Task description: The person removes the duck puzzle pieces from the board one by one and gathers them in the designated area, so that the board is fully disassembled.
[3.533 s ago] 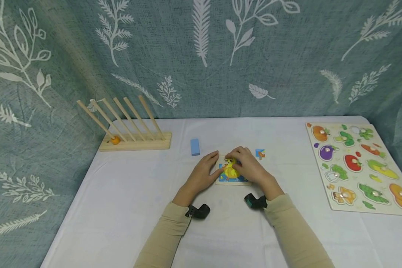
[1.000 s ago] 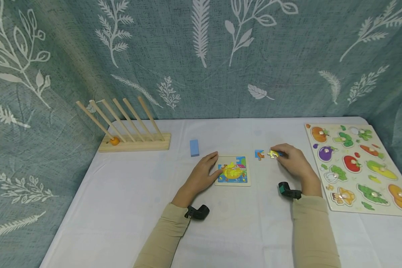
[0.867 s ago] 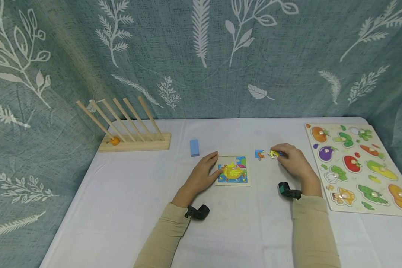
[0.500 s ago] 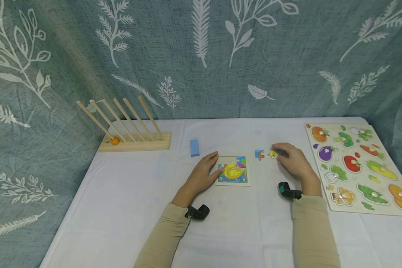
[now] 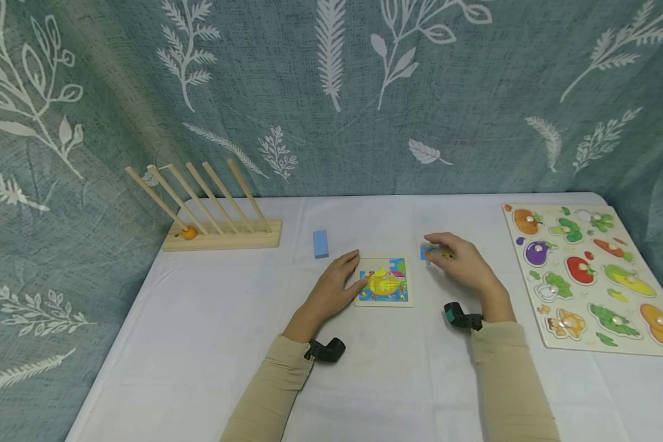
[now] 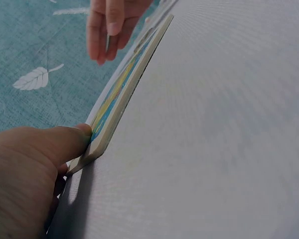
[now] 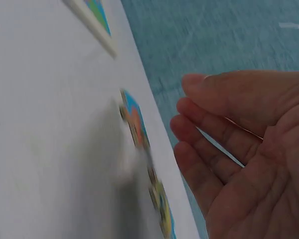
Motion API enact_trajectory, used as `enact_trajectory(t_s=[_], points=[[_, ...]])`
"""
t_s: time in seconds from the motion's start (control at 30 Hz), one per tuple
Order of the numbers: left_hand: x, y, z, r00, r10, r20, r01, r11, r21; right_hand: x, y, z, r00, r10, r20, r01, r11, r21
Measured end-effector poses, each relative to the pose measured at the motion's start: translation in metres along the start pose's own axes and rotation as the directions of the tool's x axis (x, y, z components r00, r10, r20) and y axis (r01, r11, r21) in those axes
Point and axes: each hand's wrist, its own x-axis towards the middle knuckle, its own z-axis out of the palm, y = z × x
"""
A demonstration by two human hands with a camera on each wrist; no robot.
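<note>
Puzzle board [image 5: 372, 264] lies on the white cloth [image 5: 199, 344]; at its nine o'clock side, the left hand [image 5: 334, 285] grips the edge, thumb on top. Towards two o'clock, the right hand [image 5: 462, 261] hovers over a blue-and-orange piece [image 5: 423, 253] and a yellow piece [image 7: 163, 209], fingers loosely bent, holding nothing.

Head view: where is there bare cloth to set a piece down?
Widest: the cloth left of the left hand, in front of the rack. Also bare: between the sleeves, in front of the puzzle; and behind the puzzle, between the blue block and loose pieces. Crowded: around those pieces, partly covered by the right hand.
</note>
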Motion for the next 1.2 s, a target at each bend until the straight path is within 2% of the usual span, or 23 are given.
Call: enact_trajectory(t_s=[0.2,0.37,0.6,0.83,1.2], points=[[0.000,-0.001,0.000,1.000,-0.006,0.009,0.006,1.000,0.001,0.006,-0.012,0.017,0.997,-0.052,0.058,0.048,0.997,0.068],[0.000,-0.001,0.000,1.000,-0.004,0.010,0.004,1.000,-0.003,0.010,-0.018,0.029,0.992,-0.096,0.084,0.089,0.993,0.077],[0.000,-0.001,0.000,1.000,-0.001,0.010,0.001,1.000,-0.005,0.012,-0.025,0.042,0.991,-0.084,0.102,0.076,0.994,0.083],[0.000,-0.002,0.000,1.000,0.010,-0.002,-0.010,1.000,0.004,0.013,-0.023,0.048,0.987,-0.110,0.115,0.107,0.994,0.036],[0.000,0.000,-0.001,1.000,0.001,0.002,-0.001,1.000,0.008,0.014,-0.024,0.048,0.965,-0.206,0.159,0.218,0.974,-0.062]])
